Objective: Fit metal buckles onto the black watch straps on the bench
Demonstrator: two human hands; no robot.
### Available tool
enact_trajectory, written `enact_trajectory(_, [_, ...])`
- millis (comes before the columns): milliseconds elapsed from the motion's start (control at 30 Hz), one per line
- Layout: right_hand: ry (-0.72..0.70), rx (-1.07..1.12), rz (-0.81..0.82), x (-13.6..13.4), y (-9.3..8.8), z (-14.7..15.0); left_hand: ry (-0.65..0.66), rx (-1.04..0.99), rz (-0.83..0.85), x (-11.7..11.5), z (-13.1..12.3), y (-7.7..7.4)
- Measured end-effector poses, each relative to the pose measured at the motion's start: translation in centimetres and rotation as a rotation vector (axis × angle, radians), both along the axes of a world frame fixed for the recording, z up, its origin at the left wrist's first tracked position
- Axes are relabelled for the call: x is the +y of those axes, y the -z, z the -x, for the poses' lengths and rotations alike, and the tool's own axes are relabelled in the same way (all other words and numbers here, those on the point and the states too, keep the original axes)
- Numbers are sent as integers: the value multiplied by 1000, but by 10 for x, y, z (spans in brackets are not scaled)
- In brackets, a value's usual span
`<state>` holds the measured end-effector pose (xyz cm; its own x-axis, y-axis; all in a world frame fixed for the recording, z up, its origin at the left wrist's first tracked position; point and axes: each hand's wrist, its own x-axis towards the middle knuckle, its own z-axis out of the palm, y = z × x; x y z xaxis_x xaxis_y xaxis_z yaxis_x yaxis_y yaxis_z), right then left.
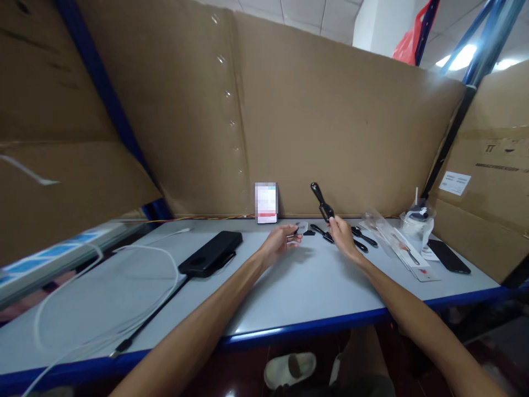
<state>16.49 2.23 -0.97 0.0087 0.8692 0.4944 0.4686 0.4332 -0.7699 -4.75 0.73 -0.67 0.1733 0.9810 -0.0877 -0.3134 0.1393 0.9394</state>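
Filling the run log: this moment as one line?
left hand: at small clear piece, grip unclear | right hand: holds black tool, raised | table: other tools, lit screen

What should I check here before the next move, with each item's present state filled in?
1. Right grip closed on a black tool: ok.
2. Left grip firm on the small translucent piece: cannot tell; the fingers are at its edge.
3. Space beside the right grip free of other black tools: not ok; they show on both sides of it.
4. Lit screen unobstructed: ok.
5. Clear packages apart from the right grip: ok.
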Motion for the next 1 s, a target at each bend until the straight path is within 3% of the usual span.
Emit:
enact_trajectory(233, [-36, -211, 60, -3, -7, -3, -82, -57, 110, 0, -1, -2])
enact_trajectory(367, [6, 127, -136, -15, -10, 0, -80, -46, 108, 0, -4, 0])
enact_trajectory(467, [-79, 299, -169, -26, -14, 3, -76, -29, 108, 0, -5, 1])
enact_trajectory(567, [-204, 2, -162, -33, -18, 5, -70, -19, 112, -1, -4, 2])
enact_trajectory(667, [-216, -320, -217, -36, -20, 3, -65, -18, 111, 0, -3, 3])
enact_trajectory(867, [0, -129, -256, -21, -19, -8, -78, -8, 100, 1, -3, 3])
enact_trajectory(1000, [58, -409, -197, -9, -26, -25, -77, 3, 92, 0, -4, 3])
